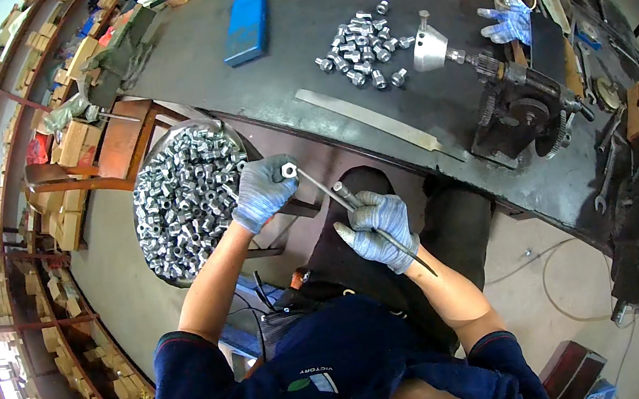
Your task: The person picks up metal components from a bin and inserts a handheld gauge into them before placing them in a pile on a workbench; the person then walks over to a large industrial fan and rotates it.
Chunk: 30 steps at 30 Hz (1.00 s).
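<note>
My left hand (265,190), in a pale blue-grey knit glove, pinches a small shiny hex metal fitting (290,170), its open end showing. My right hand (380,227), gloved alike, is closed around a slim metal rod (319,183). One end of the rod reaches the fitting; whether it enters the bore I cannot tell. The other end tapers to a dark point below my right wrist. A short, thicker metal cylinder (346,192) sticks up beside the rod from the same hand. Left of my left hand stands a round tub (136,189) heaped with similar fittings (191,196).
On the dark workbench (231,87) lie a pile of fittings (365,46), a blue box (246,26) and a long flat metal bar (365,119). A geared machine with a chuck (429,45) stands at right, near a loose glove (509,21). A wooden chair (124,148) is behind the tub.
</note>
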Tool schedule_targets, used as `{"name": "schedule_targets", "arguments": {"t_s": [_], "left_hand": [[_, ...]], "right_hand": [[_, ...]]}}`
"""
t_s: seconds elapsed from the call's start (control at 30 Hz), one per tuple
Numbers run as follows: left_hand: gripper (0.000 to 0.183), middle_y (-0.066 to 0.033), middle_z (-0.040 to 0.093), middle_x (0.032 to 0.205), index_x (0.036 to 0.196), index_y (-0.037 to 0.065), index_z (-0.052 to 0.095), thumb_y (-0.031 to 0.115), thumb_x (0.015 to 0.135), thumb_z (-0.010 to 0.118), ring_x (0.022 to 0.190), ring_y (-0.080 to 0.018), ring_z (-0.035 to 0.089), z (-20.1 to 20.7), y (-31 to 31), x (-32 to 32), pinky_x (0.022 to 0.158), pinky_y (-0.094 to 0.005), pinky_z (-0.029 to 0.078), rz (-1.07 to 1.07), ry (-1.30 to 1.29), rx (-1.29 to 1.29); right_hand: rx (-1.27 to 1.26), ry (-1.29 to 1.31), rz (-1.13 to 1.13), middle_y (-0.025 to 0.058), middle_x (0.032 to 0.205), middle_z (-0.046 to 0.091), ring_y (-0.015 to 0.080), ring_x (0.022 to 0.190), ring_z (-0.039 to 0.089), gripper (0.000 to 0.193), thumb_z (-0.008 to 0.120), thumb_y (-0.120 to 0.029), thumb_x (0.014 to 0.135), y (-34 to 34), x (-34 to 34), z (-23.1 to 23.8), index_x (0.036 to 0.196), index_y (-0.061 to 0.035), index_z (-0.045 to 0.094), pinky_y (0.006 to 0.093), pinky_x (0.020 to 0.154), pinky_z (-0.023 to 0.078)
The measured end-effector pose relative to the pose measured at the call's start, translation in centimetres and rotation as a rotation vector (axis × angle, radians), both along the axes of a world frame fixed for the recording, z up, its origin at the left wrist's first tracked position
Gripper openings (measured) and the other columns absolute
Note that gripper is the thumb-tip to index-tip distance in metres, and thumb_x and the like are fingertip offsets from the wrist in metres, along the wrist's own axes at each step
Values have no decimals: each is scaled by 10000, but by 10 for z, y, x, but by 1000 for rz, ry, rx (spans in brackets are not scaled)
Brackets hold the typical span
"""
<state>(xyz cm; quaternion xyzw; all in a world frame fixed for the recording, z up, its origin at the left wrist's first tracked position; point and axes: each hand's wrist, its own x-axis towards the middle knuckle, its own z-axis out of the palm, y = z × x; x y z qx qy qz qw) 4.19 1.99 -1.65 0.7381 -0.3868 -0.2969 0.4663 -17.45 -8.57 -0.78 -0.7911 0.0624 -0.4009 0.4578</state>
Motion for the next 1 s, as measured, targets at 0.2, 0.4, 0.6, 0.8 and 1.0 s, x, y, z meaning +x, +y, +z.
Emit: {"name": "schedule_targets", "arguments": {"t_s": [0.2, 0.4, 0.6, 0.8, 1.0], "left_hand": [[138, -131, 590, 679, 813, 85, 613, 101, 676, 610, 634, -310, 592, 24, -15, -18, 565, -370, 471, -98, -668, 117], [221, -105, 593, 681, 844, 95, 636, 153, 632, 657, 614, -252, 563, 22, -20, -35, 565, -347, 455, -203, -652, 113], [272, -105, 629, 711, 879, 130, 647, 244, 634, 685, 656, -304, 615, 18, -39, -43, 585, -375, 479, -219, -590, 57], [318, -168, 627, 723, 945, 37, 653, 242, 704, 687, 623, -228, 623, 44, -74, 0, 605, -333, 485, 10, -669, 59], [353, -185, 638, 803, 908, 40, 661, 339, 719, 668, 762, -299, 633, 61, -164, 24, 707, -395, 482, -79, -746, 269]], "right_hand": [[-12, -64, -39, 91, 516, 512, 282, 502, 526, 270, 735, -208, 630, 0, 6, -8, 496, -82, 538, 330, 466, 421], [8, 121, 0, 108, 581, 561, 292, 529, 557, 257, 712, -248, 691, -2, 18, -13, 544, -87, 576, 348, 498, 452], [-223, 155, -108, 109, 596, 543, 281, 504, 550, 296, 684, -323, 708, -12, 16, -11, 523, -118, 577, 367, 451, 435], [-182, 20, -243, 84, 556, 535, 248, 457, 539, 221, 725, -257, 645, -17, -2, -6, 543, -105, 602, 337, 417, 422], [-126, 87, -172, 96, 586, 584, 256, 499, 570, 185, 725, -232, 646, -10, 10, -36, 563, -100, 626, 338, 453, 448]]}}
